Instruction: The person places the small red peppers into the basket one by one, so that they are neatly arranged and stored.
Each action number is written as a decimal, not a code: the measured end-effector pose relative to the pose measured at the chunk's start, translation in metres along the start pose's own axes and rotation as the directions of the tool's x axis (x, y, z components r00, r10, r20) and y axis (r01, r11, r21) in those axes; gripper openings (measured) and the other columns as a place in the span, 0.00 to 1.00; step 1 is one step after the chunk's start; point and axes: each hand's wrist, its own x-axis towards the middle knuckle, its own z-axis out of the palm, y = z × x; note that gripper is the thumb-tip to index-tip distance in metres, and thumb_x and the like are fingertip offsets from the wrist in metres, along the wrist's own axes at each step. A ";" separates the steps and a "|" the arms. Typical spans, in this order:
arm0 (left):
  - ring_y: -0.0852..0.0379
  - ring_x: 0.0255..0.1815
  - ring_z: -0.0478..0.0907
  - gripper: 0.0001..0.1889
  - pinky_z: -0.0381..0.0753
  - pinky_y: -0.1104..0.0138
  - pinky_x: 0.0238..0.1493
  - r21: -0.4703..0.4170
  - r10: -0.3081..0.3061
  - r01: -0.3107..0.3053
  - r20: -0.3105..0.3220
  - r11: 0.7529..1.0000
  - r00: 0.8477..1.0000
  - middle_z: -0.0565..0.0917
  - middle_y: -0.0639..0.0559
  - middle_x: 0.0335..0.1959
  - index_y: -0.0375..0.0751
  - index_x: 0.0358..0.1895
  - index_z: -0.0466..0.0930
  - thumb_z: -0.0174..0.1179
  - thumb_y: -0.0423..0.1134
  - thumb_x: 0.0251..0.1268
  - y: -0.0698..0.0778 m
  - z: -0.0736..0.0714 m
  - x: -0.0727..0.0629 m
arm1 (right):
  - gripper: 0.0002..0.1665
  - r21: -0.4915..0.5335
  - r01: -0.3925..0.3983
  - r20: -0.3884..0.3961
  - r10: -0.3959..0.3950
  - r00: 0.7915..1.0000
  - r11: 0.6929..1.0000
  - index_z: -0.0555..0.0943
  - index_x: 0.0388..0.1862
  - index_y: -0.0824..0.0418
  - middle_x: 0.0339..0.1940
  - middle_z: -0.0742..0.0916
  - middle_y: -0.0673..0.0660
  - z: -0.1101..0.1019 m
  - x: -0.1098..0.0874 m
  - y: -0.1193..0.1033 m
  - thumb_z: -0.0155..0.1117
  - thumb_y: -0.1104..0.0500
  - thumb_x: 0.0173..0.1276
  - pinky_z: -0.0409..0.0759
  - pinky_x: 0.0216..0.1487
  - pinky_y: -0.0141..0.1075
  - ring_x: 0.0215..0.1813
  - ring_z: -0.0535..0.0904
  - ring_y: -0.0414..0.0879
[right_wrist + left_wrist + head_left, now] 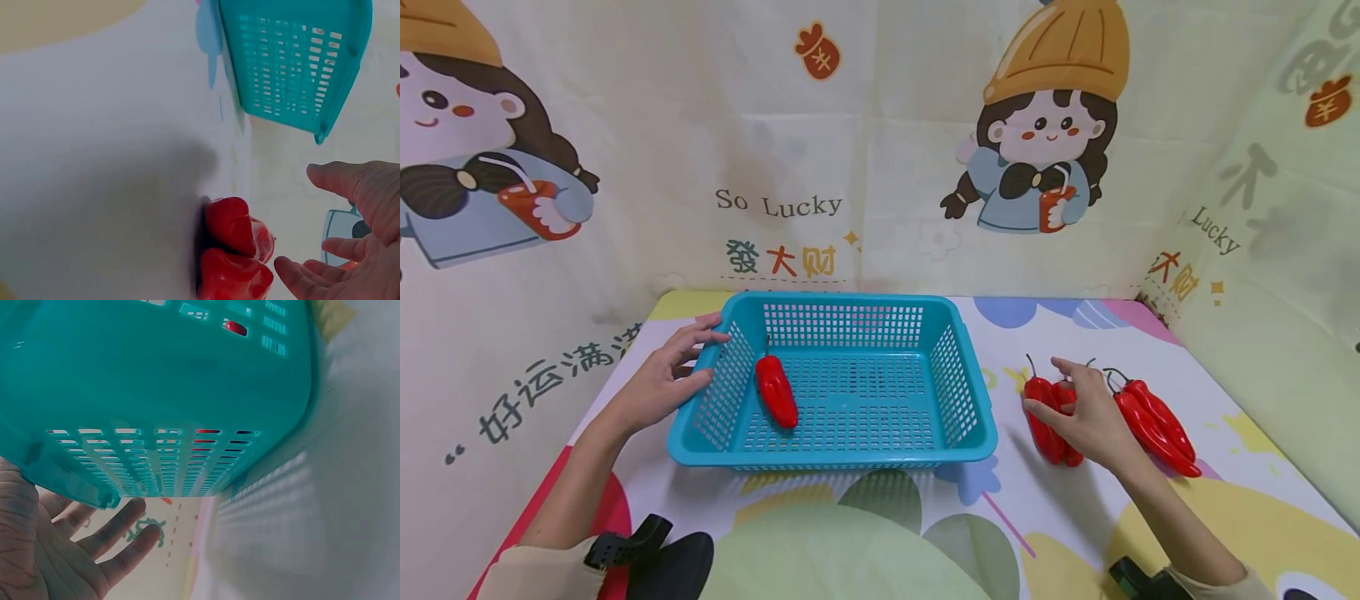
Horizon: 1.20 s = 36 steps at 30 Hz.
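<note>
Left of centre in the frame, one red pepper (777, 392) lies inside the blue basket (831, 461), so only a start seems made. At right, a close pair (1043, 429) and a farther pair (1150, 429) are on the table (1075, 512), apparently left over. The right hand (1090, 421) hovers at the close pair, thumb and fingers parted, holding nothing; the left hand (664, 372) rests on the basket's left rim, fingers loosely extended.

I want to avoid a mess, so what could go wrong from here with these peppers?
The right hand is close to red peppers lying side by side, so grasping one might nudge its neighbour. The left hand is at one end of the basket; a push there could shift it.
</note>
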 end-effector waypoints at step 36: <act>0.26 0.66 0.70 0.28 0.80 0.35 0.54 -0.020 0.010 -0.009 0.007 1.000 1.000 0.56 0.36 0.81 0.36 0.70 0.71 0.61 0.29 0.65 -0.001 0.000 0.000 | 0.49 -0.179 -0.012 0.145 0.038 0.989 0.984 0.69 0.70 0.69 0.60 0.76 0.75 0.006 0.009 -0.010 0.81 0.53 0.53 0.89 0.37 0.52 0.60 0.74 0.72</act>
